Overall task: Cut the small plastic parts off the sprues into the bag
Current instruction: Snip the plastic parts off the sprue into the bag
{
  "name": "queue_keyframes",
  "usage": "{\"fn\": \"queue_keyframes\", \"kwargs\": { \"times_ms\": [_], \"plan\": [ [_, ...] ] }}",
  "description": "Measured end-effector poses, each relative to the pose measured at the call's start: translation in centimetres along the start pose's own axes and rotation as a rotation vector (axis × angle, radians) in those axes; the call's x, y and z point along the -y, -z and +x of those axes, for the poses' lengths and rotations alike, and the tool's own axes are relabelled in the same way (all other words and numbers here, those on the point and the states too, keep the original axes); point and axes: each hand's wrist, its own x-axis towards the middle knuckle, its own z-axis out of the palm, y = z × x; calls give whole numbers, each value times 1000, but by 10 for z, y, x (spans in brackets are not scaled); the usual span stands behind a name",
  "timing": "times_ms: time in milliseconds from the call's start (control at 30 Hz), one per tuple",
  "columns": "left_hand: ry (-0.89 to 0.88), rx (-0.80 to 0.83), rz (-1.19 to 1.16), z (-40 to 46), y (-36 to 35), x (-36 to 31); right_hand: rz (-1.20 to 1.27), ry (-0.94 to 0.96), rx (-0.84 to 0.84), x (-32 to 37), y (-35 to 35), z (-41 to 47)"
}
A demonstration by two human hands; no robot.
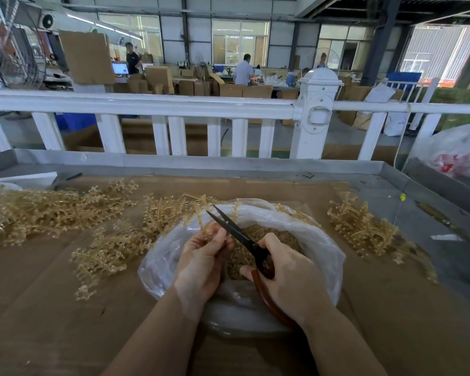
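The clear plastic bag (318,240) sits near the front middle of the cardboard-covered tabletop (38,294), its mouth rolled open and its bottom filled with cut amber parts (280,237). Over the bag's left rim the left hand (201,264) pinches one sprue (201,213) in a narrow grip; the sprue stands up past the bag's far rim. Over the bag's right half the right hand (291,275) grips one pair of scissors (236,229) by the reddish handles, blades parted and pointing up-left beside the held sprue. Three loose heaps of sprues lie around the bag: far left (46,210), just left (114,245) and right (364,229). Bare cardboard lies in front of the bag. Behind it a raised grey edge (201,161) and a white railing (147,104) close the tabletop.
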Motion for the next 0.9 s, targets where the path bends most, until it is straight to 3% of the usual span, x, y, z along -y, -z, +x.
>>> {"fn": "queue_keyframes", "kwargs": {
  "times_ms": [233,900],
  "plan": [
    [-33,74,23,-1,2,1,-14,-8,10,0,0,-1],
    [-74,13,54,0,2,6,45,-2,8,1,0,0]
  ]
}}
